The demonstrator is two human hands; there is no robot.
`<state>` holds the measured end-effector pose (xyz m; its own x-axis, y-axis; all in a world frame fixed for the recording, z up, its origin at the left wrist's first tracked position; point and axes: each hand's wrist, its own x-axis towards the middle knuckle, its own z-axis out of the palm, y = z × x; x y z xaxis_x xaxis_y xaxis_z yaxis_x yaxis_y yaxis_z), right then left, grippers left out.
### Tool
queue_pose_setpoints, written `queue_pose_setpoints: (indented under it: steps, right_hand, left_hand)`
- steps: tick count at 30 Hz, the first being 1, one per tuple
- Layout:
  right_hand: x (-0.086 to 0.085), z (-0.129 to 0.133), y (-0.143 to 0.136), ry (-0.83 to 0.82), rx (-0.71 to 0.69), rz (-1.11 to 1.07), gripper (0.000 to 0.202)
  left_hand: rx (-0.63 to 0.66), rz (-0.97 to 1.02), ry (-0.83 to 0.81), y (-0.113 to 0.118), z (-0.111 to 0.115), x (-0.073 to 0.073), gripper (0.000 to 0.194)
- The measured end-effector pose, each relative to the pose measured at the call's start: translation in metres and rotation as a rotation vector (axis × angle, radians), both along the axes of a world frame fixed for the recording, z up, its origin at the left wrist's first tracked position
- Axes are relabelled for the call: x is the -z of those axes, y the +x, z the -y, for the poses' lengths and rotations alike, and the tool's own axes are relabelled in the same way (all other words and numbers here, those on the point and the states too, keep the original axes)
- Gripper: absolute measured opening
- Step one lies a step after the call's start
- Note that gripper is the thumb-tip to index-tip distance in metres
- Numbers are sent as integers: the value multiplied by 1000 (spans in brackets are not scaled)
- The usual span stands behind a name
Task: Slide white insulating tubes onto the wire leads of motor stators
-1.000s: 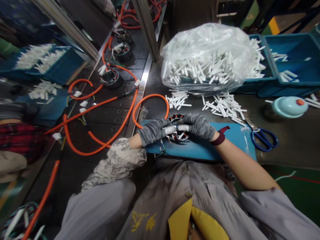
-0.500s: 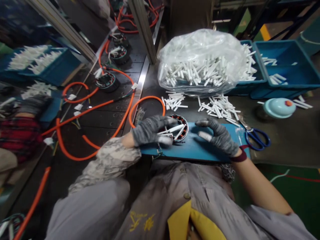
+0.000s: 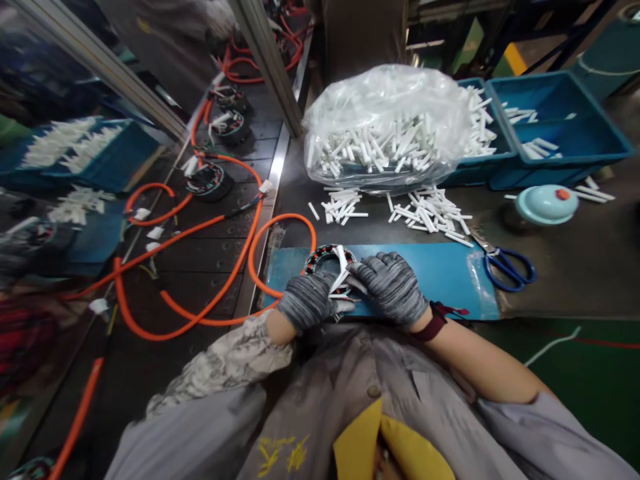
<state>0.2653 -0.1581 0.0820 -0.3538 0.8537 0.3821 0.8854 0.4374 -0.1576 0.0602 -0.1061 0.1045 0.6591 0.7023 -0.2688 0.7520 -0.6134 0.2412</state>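
A ring-shaped coil part (image 3: 316, 259) with orange and black windings lies at the left of the blue mat (image 3: 435, 273). Several white tubes (image 3: 341, 265) stand up at its right side. My left hand (image 3: 309, 299), in a grey knit glove, is closed at the near edge of the ring, its fingertips by the lower tubes; what it grips is too small to make out. My right hand (image 3: 393, 285), gloved too, pinches at the white tubes from the right. An orange cable (image 3: 255, 240) loops beside the ring.
Behind the mat lie loose white tubes (image 3: 433, 212) and a clear bag of tubes (image 3: 385, 127). Blue bins (image 3: 560, 127), blue-handled scissors (image 3: 510, 269) and a light-blue lidded container (image 3: 546, 205) are at the right. More coil parts (image 3: 207, 181) and a co-worker's gloved hand (image 3: 15, 257) are at the left.
My right hand has moved left from over the mat and closed at the tubes. My left hand has drawn nearer the front edge and closed. The ring now sits slightly further left.
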Motion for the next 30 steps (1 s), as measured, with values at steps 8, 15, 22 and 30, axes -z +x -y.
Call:
queue_pose_setpoints:
  steps: [8,15,22,30]
  right_hand:
    - [-1,-1,4,-42,-51,-132,40]
    - [4,0,9,-171,-154,-303,39]
    - [22,-10,50,-715,32,-894,46]
    - [-1,-65,96,-323,432,-284,40]
  left_hand:
    - [-3,531,-513,-38,-17,-9,70]
    - [-58,518,-437,-61,-31,-7,51]
    - [-107,18,-70,-24,-20,3,41]
    - [-105,150,276,-23,5,5,41]
